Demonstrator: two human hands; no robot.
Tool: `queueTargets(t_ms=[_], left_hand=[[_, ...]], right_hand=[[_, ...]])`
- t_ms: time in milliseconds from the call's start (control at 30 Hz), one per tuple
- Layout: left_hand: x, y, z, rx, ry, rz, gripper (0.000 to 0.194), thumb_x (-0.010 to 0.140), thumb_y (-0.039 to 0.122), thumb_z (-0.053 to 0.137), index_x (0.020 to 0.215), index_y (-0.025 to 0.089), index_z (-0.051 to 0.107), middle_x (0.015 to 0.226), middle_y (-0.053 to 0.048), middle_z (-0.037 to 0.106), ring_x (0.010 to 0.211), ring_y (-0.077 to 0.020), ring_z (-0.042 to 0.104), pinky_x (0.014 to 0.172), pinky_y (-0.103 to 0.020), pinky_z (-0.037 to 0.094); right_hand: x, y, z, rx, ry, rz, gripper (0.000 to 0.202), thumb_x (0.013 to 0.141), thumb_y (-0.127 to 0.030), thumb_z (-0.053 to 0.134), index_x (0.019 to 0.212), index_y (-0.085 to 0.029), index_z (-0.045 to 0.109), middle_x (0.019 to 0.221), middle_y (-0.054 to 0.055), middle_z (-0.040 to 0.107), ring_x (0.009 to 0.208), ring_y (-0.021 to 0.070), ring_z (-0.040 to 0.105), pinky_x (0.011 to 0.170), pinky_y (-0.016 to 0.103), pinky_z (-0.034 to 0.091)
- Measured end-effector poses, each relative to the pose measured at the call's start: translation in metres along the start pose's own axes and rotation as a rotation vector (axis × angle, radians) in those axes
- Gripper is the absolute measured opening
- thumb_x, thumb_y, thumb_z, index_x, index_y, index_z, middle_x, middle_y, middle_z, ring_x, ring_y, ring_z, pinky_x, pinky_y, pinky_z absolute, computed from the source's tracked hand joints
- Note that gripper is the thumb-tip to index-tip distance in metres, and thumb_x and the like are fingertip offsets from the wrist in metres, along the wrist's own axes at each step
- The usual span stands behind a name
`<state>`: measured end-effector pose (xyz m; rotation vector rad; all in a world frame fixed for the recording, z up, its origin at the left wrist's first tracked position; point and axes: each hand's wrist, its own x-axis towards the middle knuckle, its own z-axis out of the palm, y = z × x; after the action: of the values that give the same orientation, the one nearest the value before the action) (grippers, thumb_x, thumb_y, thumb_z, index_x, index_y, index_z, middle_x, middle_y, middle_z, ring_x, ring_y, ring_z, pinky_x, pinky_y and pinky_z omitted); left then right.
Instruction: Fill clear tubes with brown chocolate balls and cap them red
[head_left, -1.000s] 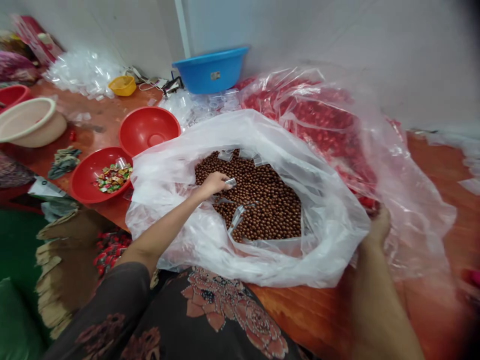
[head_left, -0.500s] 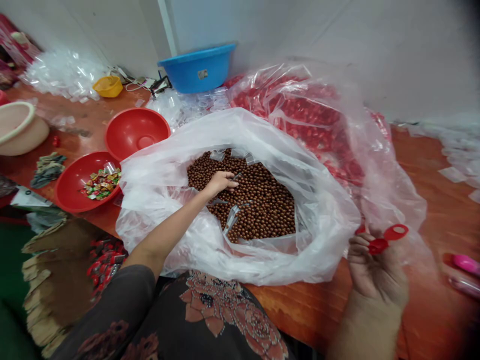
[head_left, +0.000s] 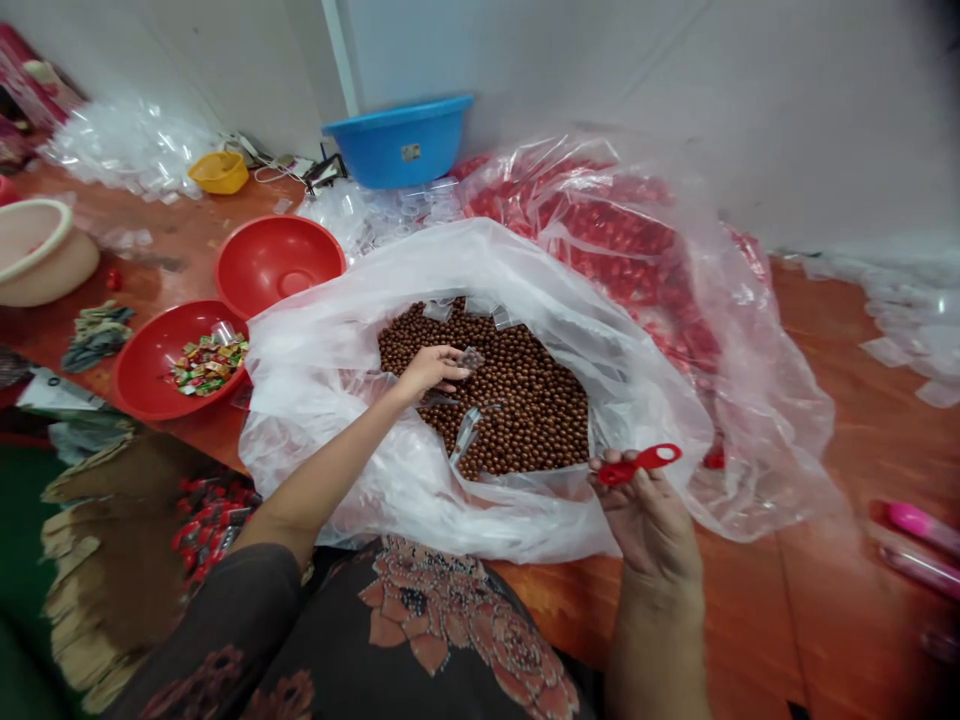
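My left hand (head_left: 429, 374) reaches over a heap of round brown balls (head_left: 529, 405), which look like chocolate balls. Its fingers are closed on a small clear plastic container (head_left: 471, 358), held just at the top of the heap. The balls lie in a large, wide-mouthed white plastic bag (head_left: 337, 490). Other clear plastic pieces (head_left: 466, 432) rest among them. By the bag's right edge, my right hand (head_left: 651, 520) pinches a red plastic lid (head_left: 637, 463) with a ring-shaped end sticking out to the right.
On the left stand a red bowl (head_left: 135, 375) with wrapped sweets, another red bowl (head_left: 244, 265) and a cream tub (head_left: 56, 270). Behind are a blue basin (head_left: 409, 150) and a clear bag of red pieces (head_left: 600, 230). A torn cardboard box (head_left: 97, 560) sits lower left.
My right hand has moved left with the red lid, from beside the bag to its right edge. The clear container in my left hand has turned and now shows more plainly above the balls.
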<state>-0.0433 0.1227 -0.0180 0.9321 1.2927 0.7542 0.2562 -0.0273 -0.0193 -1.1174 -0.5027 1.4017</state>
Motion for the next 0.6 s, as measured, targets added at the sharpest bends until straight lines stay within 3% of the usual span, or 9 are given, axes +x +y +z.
queueTargets(t_ms=[100, 267, 433, 600], left_hand=[[-0.016, 0.004, -0.005, -0.017, -0.002, -0.023, 0.03, 0.066, 0.014, 0.077, 0.095, 0.013, 0.069, 0.085, -0.004, 0.068, 0.067, -0.01, 0.061, 0.048, -0.015, 0.047], [-0.037, 0.004, -0.004, -0.191, -0.125, -0.105, 0.031, 0.067, 0.018, 0.078, 0.095, 0.012, 0.068, 0.083, -0.005, 0.07, 0.07, -0.0133, 0.068, 0.056, -0.02, 0.053], [-0.055, 0.002, 0.009, -0.253, -0.146, -0.013, 0.041, 0.064, 0.017, 0.082, 0.1, 0.012, 0.064, 0.088, -0.005, 0.069, 0.075, -0.0137, 0.068, 0.065, -0.024, 0.056], [-0.071, -0.006, 0.021, -0.244, -0.219, 0.067, 0.044, 0.062, 0.02, 0.084, 0.099, 0.012, 0.062, 0.09, -0.005, 0.068, 0.076, -0.012, 0.065, 0.071, -0.027, 0.056]], right_hand=[[0.001, 0.009, 0.015, -0.033, -0.041, 0.026, 0.029, 0.064, -0.039, 0.084, 0.085, -0.025, 0.069, 0.09, 0.001, 0.067, 0.081, 0.0132, 0.065, 0.066, 0.024, 0.054], [0.001, 0.018, 0.042, -0.099, -0.138, 0.099, 0.034, 0.067, -0.036, 0.082, 0.096, -0.025, 0.068, 0.09, 0.001, 0.067, 0.072, 0.0109, 0.062, 0.059, 0.021, 0.052], [0.0, 0.018, 0.067, -0.07, -0.161, 0.045, 0.051, 0.067, -0.031, 0.083, 0.113, -0.03, 0.063, 0.09, -0.002, 0.066, 0.074, 0.0096, 0.063, 0.059, 0.018, 0.053], [0.007, 0.012, 0.084, -0.082, -0.135, -0.015, 0.036, 0.066, -0.037, 0.083, 0.096, -0.024, 0.066, 0.087, -0.001, 0.067, 0.072, 0.0104, 0.065, 0.06, 0.021, 0.054]])
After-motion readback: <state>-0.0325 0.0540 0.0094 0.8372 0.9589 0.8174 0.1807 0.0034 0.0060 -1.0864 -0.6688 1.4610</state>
